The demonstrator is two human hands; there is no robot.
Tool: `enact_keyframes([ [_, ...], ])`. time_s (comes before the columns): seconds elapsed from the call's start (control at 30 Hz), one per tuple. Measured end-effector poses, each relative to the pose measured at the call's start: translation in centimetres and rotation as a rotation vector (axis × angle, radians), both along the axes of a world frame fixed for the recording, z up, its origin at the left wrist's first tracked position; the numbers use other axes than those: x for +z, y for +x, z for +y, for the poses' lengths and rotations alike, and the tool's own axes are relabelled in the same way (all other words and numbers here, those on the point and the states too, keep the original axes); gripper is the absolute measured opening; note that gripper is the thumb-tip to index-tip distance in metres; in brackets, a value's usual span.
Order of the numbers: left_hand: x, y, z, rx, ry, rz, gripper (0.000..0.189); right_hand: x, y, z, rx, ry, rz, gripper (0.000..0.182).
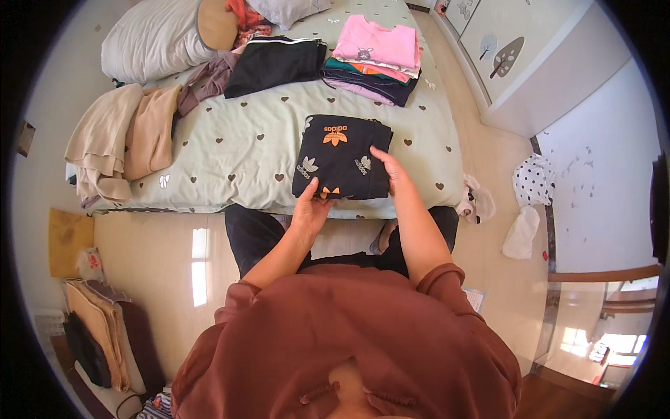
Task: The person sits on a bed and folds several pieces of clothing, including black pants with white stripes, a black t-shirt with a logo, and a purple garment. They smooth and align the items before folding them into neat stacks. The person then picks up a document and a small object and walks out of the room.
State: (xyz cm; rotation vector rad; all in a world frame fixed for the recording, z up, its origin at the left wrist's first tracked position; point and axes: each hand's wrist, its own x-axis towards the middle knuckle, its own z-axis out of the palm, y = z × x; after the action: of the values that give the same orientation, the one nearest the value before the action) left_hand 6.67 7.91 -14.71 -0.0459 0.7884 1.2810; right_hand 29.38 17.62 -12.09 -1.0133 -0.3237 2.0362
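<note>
Between my two hands is a black Adidas garment [343,162], folded into a compact square with orange and grey logos. My left hand [311,207] grips its near left edge, thumb on top and fingers underneath. On the right side, my right hand [388,170] clasps the edge with its thumb over the upper face. The garment is at the front of a bed with a pale green, heart-patterned cover [246,157]. Beyond it sits a stack of folded clothes with a pink top [374,44] uppermost. Black folded trousers [277,65] with a white stripe lie left of that stack.
Beige clothing [107,136] and a mauve garment [207,78] lie at the bed's left. A large white bundle [157,42] is behind them. A wardrobe [555,63] stands to the right. On the floor are a polka-dot bag [534,180] and a white cloth item [477,199].
</note>
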Motion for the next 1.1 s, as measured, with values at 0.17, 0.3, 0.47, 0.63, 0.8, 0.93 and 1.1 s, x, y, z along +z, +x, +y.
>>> enact_keyframes([
  [0.17,5.5,0.5,1.7,0.057,0.193,0.314,0.01,-1.2,0.7,2.0,-0.03,0.109,-0.035,0.039],
  [0.3,9.0,-0.5,6.4,-0.009,0.373,0.342,0.001,5.7,0.6,4.6,-0.084,0.292,-0.083,0.043],
  [0.47,15.4,-0.3,13.4,-0.122,0.618,0.31,0.013,12.0,2.2,9.3,-0.258,0.527,-0.038,0.038],
  [0.63,16.7,-0.7,11.6,-0.333,0.77,0.029,0.021,14.8,5.0,8.8,-0.158,0.498,0.138,0.035],
  [0.8,5.7,0.7,3.5,-0.522,0.535,-0.19,0.031,6.4,7.5,9.3,0.173,0.346,-0.244,0.037],
  [0.93,2.2,0.4,2.7,-0.482,0.121,-0.099,0.049,-3.1,8.3,8.7,0.178,0.177,-0.374,0.041],
  [1.1,1.6,0.1,8.6,-0.496,0.198,0.325,0.042,-1.2,7.7,9.0,0.142,0.168,-0.399,0.04],
])
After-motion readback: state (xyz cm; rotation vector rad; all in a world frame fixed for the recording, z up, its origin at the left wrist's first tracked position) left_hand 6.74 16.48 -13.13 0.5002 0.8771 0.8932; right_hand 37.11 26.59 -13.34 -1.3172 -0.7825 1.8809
